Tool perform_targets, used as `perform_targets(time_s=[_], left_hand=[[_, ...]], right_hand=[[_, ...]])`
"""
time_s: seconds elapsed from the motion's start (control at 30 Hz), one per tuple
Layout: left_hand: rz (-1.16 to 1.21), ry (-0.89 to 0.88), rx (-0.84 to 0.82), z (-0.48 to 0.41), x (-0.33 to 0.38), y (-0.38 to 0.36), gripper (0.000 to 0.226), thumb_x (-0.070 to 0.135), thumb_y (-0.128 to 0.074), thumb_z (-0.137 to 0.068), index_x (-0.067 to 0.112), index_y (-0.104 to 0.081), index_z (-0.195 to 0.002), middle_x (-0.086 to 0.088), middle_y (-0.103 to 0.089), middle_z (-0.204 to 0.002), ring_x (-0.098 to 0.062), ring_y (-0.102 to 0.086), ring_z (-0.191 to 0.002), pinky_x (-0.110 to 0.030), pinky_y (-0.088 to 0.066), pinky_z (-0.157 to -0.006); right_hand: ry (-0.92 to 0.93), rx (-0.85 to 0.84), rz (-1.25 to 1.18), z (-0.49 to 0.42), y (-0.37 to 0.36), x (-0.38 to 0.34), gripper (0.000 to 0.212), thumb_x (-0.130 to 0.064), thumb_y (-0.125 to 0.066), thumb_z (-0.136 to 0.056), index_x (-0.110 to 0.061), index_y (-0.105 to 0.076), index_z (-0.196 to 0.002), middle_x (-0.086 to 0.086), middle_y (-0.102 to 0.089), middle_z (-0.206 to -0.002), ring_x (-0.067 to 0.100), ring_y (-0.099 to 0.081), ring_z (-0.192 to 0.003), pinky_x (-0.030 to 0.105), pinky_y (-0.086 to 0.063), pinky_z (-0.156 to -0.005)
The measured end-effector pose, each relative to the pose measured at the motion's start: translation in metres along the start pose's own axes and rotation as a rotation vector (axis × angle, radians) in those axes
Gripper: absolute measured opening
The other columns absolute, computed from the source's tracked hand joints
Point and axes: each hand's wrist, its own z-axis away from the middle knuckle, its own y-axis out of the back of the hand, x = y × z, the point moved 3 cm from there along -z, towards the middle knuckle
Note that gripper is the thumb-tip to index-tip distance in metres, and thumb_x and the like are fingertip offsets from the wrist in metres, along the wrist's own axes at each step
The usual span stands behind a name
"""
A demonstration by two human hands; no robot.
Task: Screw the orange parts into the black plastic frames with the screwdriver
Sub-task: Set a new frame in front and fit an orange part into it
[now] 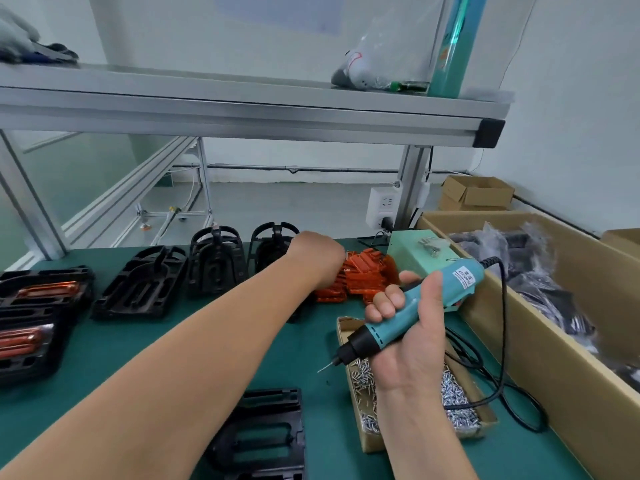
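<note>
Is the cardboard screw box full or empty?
Partly full: loose screws cover the floor of the box, under the right hand.

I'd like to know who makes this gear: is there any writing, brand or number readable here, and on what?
White label on the screwdriver held in the right hand: printed lines, too blurred to read.
Orange mark on the teal tube on the shelf: too small to read.
Nothing else carries legible text.

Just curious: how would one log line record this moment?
left hand: at orange parts, grip hidden | right hand: holds screwdriver | front black frame: untouched
</note>
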Motion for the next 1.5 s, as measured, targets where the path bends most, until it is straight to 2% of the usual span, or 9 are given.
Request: perform_targets(time_s=[0.53, 0.67, 0.8, 0.9, 1.07, 1.2, 1.3, 1.4, 1.5], left_hand=[[0.04, -0.004, 0.055, 0.008, 0.017, -0.001, 0.03, 0.004, -0.056, -0.095, 0.017, -0.048, -0.07, 0.002, -0.047, -0.068, -0.018, -0.043, -0.057, -0.029, -0.029, -0.048], [0.191, 0.012, 0.143, 0.019, 0.011, 0.001, 0.028, 0.012, -0.051, -0.1, 0.017, -0.05, -0.072, 0.001, -0.051, -0.07, -0.022, -0.051, -0.065, -0.031, -0.032, -0.051], [0.479, 0.021, 0.169, 0.038, 0.006, 0.007, 0.024, 0.027, -0.052, -0.1, 0.012, -0.065, -0.086, -0.007, -0.07, -0.086, -0.028, -0.066, -0.082, -0.041, -0.051, -0.063], [0.632, 0.03, 0.163, 0.066, 0.0, 0.014, 0.027, 0.029, -0.055, -0.095, 0.007, -0.07, -0.088, -0.009, -0.074, -0.088, -0.027, -0.068, -0.083, -0.044, -0.056, -0.069], [0.553, -0.014, 0.151, 0.147, -0.02, 0.017, 0.021, 0.04, -0.057, -0.095, 0.026, -0.065, -0.083, 0.009, -0.066, -0.077, -0.011, -0.061, -0.075, -0.034, -0.05, -0.066], [0.31, 0.0, 0.062, 0.226, -0.03, -0.001, 0.025, 0.051, -0.049, -0.097, 0.029, -0.063, -0.095, 0.009, -0.059, -0.075, -0.019, -0.055, -0.075, -0.035, -0.037, -0.063], [0.208, 0.035, -0.018, 0.265, -0.032, -0.019, 0.029, 0.051, -0.042, -0.101, 0.029, -0.06, -0.103, 0.004, -0.069, -0.091, -0.024, -0.065, -0.086, -0.037, -0.043, -0.067], [0.277, 0.091, -0.006, 0.283, -0.038, -0.03, 0.028, 0.056, -0.045, -0.1, 0.034, -0.06, -0.107, 0.009, -0.07, -0.096, -0.016, -0.065, -0.09, -0.035, -0.045, -0.072], [0.468, 0.156, 0.077, 0.295, -0.043, -0.039, 0.023, 0.059, -0.053, -0.097, 0.041, -0.062, -0.109, 0.02, -0.07, -0.093, -0.005, -0.062, -0.086, -0.024, -0.046, -0.071]], right_hand=[[0.042, 0.006, -0.01, -0.004, 0.004, -0.007, 0.037, -0.054, -0.066, -0.094, -0.017, -0.064, -0.098, -0.004, -0.045, -0.07, 0.009, -0.045, -0.056, 0.022, -0.045, -0.051], [0.043, -0.001, -0.005, -0.003, 0.004, -0.008, 0.037, -0.054, -0.064, -0.096, -0.016, -0.063, -0.099, -0.004, -0.046, -0.07, 0.008, -0.046, -0.055, 0.022, -0.045, -0.051], [0.044, -0.01, -0.015, -0.002, 0.004, -0.008, 0.038, -0.054, -0.065, -0.097, -0.016, -0.063, -0.099, -0.004, -0.046, -0.07, 0.008, -0.045, -0.056, 0.022, -0.045, -0.052], [0.034, -0.015, -0.017, -0.001, 0.002, -0.008, 0.036, -0.053, -0.064, -0.1, -0.017, -0.064, -0.098, -0.005, -0.046, -0.071, 0.008, -0.045, -0.056, 0.021, -0.045, -0.052], [0.03, -0.033, 0.0, 0.002, -0.002, -0.009, 0.036, -0.053, -0.061, -0.102, -0.017, -0.063, -0.097, -0.005, -0.045, -0.07, 0.008, -0.044, -0.057, 0.02, -0.044, -0.053], [0.001, -0.063, 0.016, 0.006, -0.006, -0.003, 0.037, -0.054, -0.058, -0.103, -0.018, -0.061, -0.098, -0.005, -0.045, -0.07, 0.008, -0.044, -0.058, 0.021, -0.044, -0.053], [-0.01, -0.096, 0.044, 0.009, -0.008, 0.001, 0.037, -0.053, -0.054, -0.105, -0.019, -0.061, -0.096, -0.006, -0.045, -0.069, 0.008, -0.043, -0.058, 0.02, -0.043, -0.054], [-0.018, -0.122, 0.069, 0.013, -0.01, 0.005, 0.036, -0.054, -0.055, -0.104, -0.019, -0.062, -0.096, -0.006, -0.045, -0.07, 0.008, -0.043, -0.059, 0.021, -0.043, -0.055], [-0.024, -0.13, 0.092, 0.016, -0.01, 0.008, 0.037, -0.054, -0.055, -0.105, -0.019, -0.061, -0.097, -0.005, -0.044, -0.071, 0.008, -0.044, -0.06, 0.021, -0.043, -0.055]])
